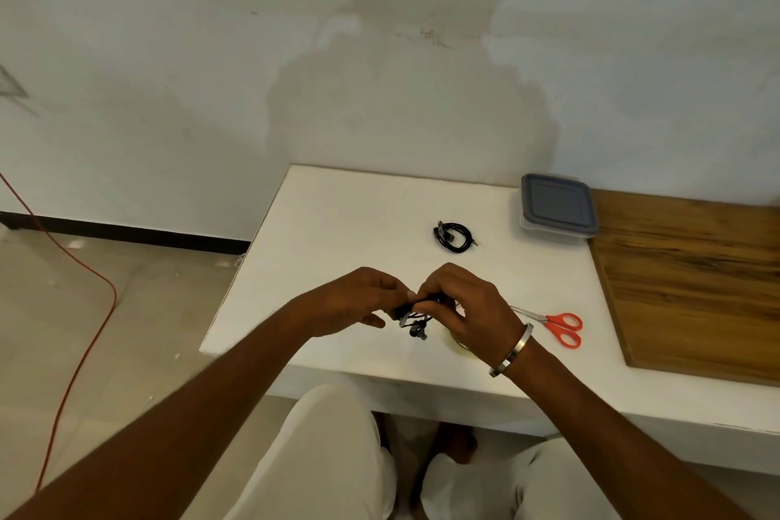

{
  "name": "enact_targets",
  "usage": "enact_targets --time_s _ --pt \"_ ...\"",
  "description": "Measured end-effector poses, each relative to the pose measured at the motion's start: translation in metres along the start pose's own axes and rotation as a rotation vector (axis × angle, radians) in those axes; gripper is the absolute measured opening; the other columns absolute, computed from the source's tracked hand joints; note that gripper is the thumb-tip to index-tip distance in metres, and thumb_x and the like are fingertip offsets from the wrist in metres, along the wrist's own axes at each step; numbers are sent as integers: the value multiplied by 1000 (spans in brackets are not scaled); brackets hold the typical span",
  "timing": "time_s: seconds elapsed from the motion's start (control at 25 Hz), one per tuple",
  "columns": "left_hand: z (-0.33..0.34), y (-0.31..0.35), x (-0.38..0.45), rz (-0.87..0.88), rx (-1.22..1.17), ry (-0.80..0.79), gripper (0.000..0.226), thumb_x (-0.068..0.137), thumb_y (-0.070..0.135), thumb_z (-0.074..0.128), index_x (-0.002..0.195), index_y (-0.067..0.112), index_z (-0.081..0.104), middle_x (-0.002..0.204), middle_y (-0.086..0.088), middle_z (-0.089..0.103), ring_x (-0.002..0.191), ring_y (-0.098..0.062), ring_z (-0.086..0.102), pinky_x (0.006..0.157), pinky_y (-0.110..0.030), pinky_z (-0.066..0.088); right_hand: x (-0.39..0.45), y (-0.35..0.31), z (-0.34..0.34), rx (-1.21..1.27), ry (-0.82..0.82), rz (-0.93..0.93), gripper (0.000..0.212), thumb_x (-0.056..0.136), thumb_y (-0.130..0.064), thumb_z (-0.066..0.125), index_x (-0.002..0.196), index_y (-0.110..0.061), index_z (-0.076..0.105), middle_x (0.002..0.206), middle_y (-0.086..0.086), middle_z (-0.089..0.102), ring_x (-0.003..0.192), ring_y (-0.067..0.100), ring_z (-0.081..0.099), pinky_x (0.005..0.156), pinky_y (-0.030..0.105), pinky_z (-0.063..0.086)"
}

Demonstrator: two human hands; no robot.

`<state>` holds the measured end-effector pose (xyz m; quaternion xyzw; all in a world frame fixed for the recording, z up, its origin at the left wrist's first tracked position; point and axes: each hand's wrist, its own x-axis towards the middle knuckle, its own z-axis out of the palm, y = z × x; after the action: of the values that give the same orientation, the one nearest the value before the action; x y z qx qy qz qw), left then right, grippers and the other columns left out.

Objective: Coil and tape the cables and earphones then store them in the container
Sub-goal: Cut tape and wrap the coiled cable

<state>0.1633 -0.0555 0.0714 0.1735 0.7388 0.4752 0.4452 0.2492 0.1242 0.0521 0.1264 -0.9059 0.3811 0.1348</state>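
scissors (556, 324) beside hand (460, 308) (right), container (558, 205) beyond

Soft, dim, warm light is falling from behind the person, casting a broad head-and-shoulders shadow on the wall (401, 106) beyond the fingers. Wide-angle distortion is bending the edges; detail is looking slightly soft throughout.

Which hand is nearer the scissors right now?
Right. The right hand grips the earphones just left of the scissors; the left hand holds them farther left.
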Motion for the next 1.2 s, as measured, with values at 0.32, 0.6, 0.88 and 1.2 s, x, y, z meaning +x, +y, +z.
enact_targets --time_s 0.32,0.6,0.88,1.2 --pt "-9 4 -4 -34 -3 -44 12 92 27 62 103 23 58 94 -2 70 90 -12 59 83 -31 41 0 0 2 0 28 -38 22 88 -34 55 89 -14 64 82 -1 59 74 -3 46 67 8 40" --pt "-7 5 -10 50 59 -68 25 91 34 62 107 18 71 112 -6 69 101 -8 60 92 -34 44 0 5 0 -20 36 13 19 86 -31 61 90 -13 63 81 -3 58 68 4 47 63 10 41" --pt "-7 0 -9 79 69 -30 18 92 27 63 106 18 71 107 -1 71 104 -12 63 97 -37 47 0 6 3 130 61 102 6 86 -22 61 88 -17 63 82 -6 61 73 9 57 65 13 46" --pt "-8 -5 -5 60 -45 20 19 94 28 59 104 16 70 110 -7 69 106 -17 61 97 -39 46 -6 8 0 23 -99 -29 31 86 -8 56 116 -16 53 115 -2 53 96 7 54 80 13 48"
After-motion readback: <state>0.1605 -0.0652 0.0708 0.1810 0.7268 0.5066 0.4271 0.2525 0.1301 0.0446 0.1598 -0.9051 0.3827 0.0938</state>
